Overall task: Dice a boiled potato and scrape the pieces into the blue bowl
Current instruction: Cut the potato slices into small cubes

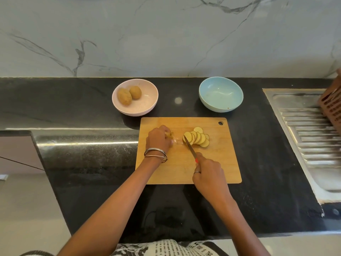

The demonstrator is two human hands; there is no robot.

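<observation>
A wooden cutting board (217, 163) lies on the black counter. Several round potato slices (198, 138) lie fanned out on its upper middle. My right hand (209, 174) grips a red-handled knife (191, 148); the blade tip rests against the left end of the slices. My left hand (158, 139) curls over a small remaining potato piece (170, 134) to the left of the slices, mostly hidden under the fingers. The blue bowl (221, 94) stands behind the board at the right and holds nothing but a few specks.
A pink bowl (135, 108) with two whole unpeeled potatoes (129, 95) stands behind the board's left corner. A steel sink drainboard (313, 141) runs along the right, with a brown perforated basket (331, 106) at its far end. The counter edge drops off at the left.
</observation>
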